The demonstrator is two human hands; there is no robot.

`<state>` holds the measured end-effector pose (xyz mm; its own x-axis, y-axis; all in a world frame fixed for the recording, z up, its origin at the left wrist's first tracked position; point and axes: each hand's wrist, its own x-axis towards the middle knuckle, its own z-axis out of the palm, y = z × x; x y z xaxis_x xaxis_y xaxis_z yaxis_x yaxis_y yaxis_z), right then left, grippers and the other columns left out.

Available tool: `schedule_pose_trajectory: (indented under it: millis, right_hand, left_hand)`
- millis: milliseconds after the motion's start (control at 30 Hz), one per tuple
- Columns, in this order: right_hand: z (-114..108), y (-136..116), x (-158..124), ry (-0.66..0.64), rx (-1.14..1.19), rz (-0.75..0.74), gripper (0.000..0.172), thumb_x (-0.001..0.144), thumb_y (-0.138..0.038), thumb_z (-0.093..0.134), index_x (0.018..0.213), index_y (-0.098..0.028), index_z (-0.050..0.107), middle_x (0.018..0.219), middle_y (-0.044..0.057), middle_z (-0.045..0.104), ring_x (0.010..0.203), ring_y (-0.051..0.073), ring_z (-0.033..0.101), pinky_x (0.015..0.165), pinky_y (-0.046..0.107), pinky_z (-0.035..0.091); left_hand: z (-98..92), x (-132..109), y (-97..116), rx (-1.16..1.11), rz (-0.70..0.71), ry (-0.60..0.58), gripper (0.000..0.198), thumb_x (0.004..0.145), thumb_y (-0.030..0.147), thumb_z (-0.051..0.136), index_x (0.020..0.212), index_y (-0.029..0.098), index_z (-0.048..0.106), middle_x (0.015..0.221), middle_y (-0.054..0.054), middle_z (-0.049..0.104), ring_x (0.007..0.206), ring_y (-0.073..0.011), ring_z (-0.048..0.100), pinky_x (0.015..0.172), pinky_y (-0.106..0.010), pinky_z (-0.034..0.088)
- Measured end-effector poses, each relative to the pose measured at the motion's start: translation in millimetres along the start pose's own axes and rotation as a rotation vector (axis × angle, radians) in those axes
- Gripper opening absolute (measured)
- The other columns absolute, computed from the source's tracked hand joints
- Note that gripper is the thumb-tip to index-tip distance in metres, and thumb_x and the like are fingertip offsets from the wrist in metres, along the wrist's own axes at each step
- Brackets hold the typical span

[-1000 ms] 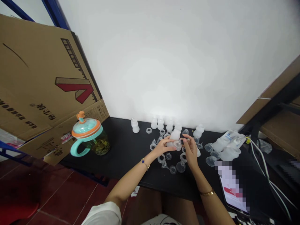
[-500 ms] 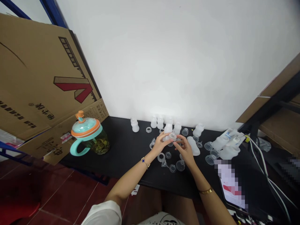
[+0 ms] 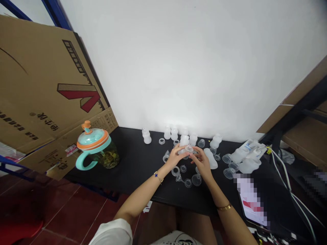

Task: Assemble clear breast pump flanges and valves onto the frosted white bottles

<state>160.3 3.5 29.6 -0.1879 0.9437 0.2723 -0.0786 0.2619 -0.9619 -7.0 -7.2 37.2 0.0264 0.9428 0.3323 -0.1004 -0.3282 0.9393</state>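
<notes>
Both my hands meet over the middle of the black table (image 3: 138,170). My left hand (image 3: 176,156) grips a small translucent white bottle (image 3: 184,141) from the left. My right hand (image 3: 201,161) pinches the clear round cap piece (image 3: 189,148) at the bottle's mouth with its fingertips. Several more small white bottles (image 3: 174,133) stand in a row by the wall. Several clear caps and rings (image 3: 187,177) lie scattered on the table just under my hands. One bottle (image 3: 211,158) lies on its side right of my right hand.
A teal and orange lidded jug (image 3: 95,148) stands at the table's left. A large cardboard box (image 3: 46,92) leans behind it. At right lie a bag of clear parts (image 3: 246,156), white cables (image 3: 286,180) and a phone (image 3: 251,200).
The bottle in my hands has been lifted slightly and moved a little left and toward the wall. A bottle lying on its side now shows to the right of my right hand.
</notes>
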Motion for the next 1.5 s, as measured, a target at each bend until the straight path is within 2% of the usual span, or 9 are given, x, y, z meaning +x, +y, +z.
schedule_pose_trajectory:
  millis: [233, 400, 600, 867, 1033, 1100, 1233, 1367, 1500]
  right_hand:
    - [2, -2, 1, 0.025, 0.081, 0.028, 0.044, 0.074, -0.044, 0.08, 0.113, -0.028, 0.066, 0.12, 0.006, 0.067, 0.07, 0.017, 0.065, 0.05, 0.027, 0.053]
    - [2, -7, 3, 0.075, 0.16, 0.063, 0.043, 0.073, -0.043, 0.081, 0.109, -0.025, 0.067, 0.115, 0.006, 0.069, 0.061, 0.014, 0.062, 0.046, 0.025, 0.049]
    - [-2, -8, 6, 0.18, 0.306, 0.176, 0.043, 0.073, -0.046, 0.08, 0.106, -0.022, 0.065, 0.099, 0.005, 0.072, 0.056, 0.013, 0.062, 0.043, 0.023, 0.048]
    - [-9, -5, 9, 0.18, 0.49, 0.3, 0.036, 0.078, -0.047, 0.075, 0.1, -0.02, 0.068, 0.104, 0.007, 0.075, 0.055, 0.013, 0.062, 0.043, 0.024, 0.049]
    - [-11, -6, 11, 0.16, 0.569, 0.386, 0.03, 0.081, -0.046, 0.073, 0.096, -0.02, 0.07, 0.102, 0.007, 0.076, 0.055, 0.013, 0.062, 0.043, 0.023, 0.051]
    - [-12, -6, 12, 0.151, 0.589, 0.419, 0.029, 0.083, -0.046, 0.071, 0.097, -0.02, 0.07, 0.101, 0.006, 0.076, 0.055, 0.013, 0.062, 0.043, 0.023, 0.051]
    - [-13, -6, 13, 0.152, 0.628, 0.471, 0.025, 0.087, -0.044, 0.066, 0.096, -0.021, 0.07, 0.098, 0.005, 0.077, 0.054, 0.012, 0.062, 0.044, 0.022, 0.051]
    - [-14, -5, 14, 0.162, 0.652, 0.511, 0.023, 0.09, -0.043, 0.062, 0.093, -0.021, 0.07, 0.097, 0.005, 0.077, 0.053, 0.011, 0.061, 0.044, 0.022, 0.05]
    - [-15, -4, 15, 0.165, 0.66, 0.521, 0.024, 0.09, -0.044, 0.061, 0.092, -0.022, 0.069, 0.098, 0.005, 0.076, 0.052, 0.012, 0.061, 0.043, 0.023, 0.05]
  left_hand:
    - [0.7, 0, 2, 0.021, -0.015, 0.006, 0.035, 0.08, 0.04, 0.076, 0.111, 0.025, 0.076, 0.129, -0.008, 0.062, 0.123, -0.0296, 0.056, 0.104, -0.037, 0.044]
    - [-1.4, 0, 7, 0.004, -0.025, -0.022, 0.038, 0.083, 0.038, 0.072, 0.118, 0.024, 0.073, 0.13, -0.009, 0.064, 0.126, -0.0304, 0.054, 0.108, -0.04, 0.04]
    - [-4.8, 3, 0, -0.104, -0.055, 0.053, 0.041, 0.081, 0.033, 0.074, 0.12, 0.023, 0.072, 0.135, -0.008, 0.064, 0.134, -0.0323, 0.049, 0.116, -0.045, 0.032]
    - [-4.0, 5, -5, -0.34, -0.181, 0.119, 0.071, 0.074, 0.027, 0.081, 0.14, 0.032, 0.055, 0.149, -0.003, 0.051, 0.136, -0.0341, 0.047, 0.109, -0.047, 0.041]
    - [-2.3, 4, -3, -0.471, -0.238, 0.125, 0.101, 0.071, 0.022, 0.083, 0.155, 0.034, 0.028, 0.138, -0.008, 0.061, 0.122, -0.0281, 0.06, 0.101, -0.041, 0.047]
    - [-2.4, 4, -2, -0.503, -0.263, 0.14, 0.105, 0.069, 0.021, 0.083, 0.156, 0.033, 0.025, 0.135, -0.01, 0.063, 0.114, -0.0267, 0.063, 0.096, -0.039, 0.049]
    - [-4.3, 4, -4, -0.538, -0.271, 0.163, 0.097, 0.067, 0.017, 0.083, 0.151, 0.029, 0.036, 0.129, -0.011, 0.065, 0.111, -0.0261, 0.064, 0.091, -0.037, 0.051]
    - [-6.3, 5, -7, -0.535, -0.269, 0.167, 0.083, 0.064, 0.013, 0.083, 0.139, 0.024, 0.051, 0.128, -0.011, 0.065, 0.115, -0.0276, 0.062, 0.093, -0.037, 0.05]
    - [-6.3, 6, -8, -0.525, -0.281, 0.172, 0.077, 0.058, 0.009, 0.084, 0.13, 0.022, 0.057, 0.128, -0.01, 0.065, 0.118, -0.0294, 0.06, 0.096, -0.039, 0.048]
